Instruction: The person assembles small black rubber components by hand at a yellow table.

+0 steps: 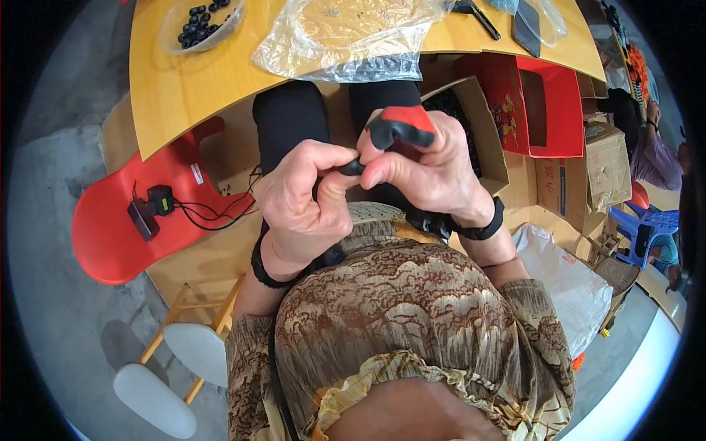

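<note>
both hands pinch shut on one small black part (353, 167), left hand (305, 195) meeting right hand (426, 173), whose red-and-black fingertip cover (403, 126) likely wants steady pressure.

Beyond the hands a wooden worktop (184, 81) carries a clear bowl of dark beads (202, 22) and a crumpled plastic bag (346, 37), with red boxes (537, 103) to their right and a red chair (110, 220) to their left.

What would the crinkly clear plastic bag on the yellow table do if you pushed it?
The crinkly clear plastic bag would probably crumple and slide easily; it looks thin, wrinkled and light. It likely flops when lifted, since it lies limp over the yellow table edge.
</note>
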A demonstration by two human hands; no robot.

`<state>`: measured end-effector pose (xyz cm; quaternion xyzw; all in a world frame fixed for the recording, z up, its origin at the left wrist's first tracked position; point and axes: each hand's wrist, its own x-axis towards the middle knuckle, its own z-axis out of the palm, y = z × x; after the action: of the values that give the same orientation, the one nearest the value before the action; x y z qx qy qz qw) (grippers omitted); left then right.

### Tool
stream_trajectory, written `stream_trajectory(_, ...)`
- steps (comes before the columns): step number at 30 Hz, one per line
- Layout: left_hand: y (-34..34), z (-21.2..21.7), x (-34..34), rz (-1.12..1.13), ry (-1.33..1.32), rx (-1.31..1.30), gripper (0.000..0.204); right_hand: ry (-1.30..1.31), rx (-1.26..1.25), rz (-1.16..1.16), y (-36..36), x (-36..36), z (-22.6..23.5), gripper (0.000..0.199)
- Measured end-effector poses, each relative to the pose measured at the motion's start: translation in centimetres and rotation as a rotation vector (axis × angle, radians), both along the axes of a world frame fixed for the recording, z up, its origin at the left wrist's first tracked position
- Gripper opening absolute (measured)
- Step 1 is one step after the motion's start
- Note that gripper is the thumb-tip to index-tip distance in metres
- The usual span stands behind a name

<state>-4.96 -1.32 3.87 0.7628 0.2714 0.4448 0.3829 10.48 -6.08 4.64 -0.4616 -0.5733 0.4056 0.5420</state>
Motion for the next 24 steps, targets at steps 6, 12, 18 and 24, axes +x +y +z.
stream_trajectory(6, 0.5, -1.3, 0.1, -0.049, -0.010, -0.126, 0.009, 0.373, -0.277, -0.015, 0.5, -0.7, -0.1, 0.013)
stream_trajectory(12, 0.5, -1.5, 0.4, -0.066, -0.028, -0.090, 0.014, 0.569, -0.346, 0.004, 0.2, -1.1, -1.9, 0.028)
stream_trajectory(18, 2.0, -1.6, 0.8, 0.020, -0.017, 0.218, 0.016, 0.540, -0.356, 0.138, -0.2, -1.9, -1.9, 0.020)
stream_trajectory(24, 2.2, -2.0, 1.5, -0.016, -0.078, 0.188, 0.018, 0.385, -0.132, 0.040, -0.1, -2.8, -2.1, 0.023)
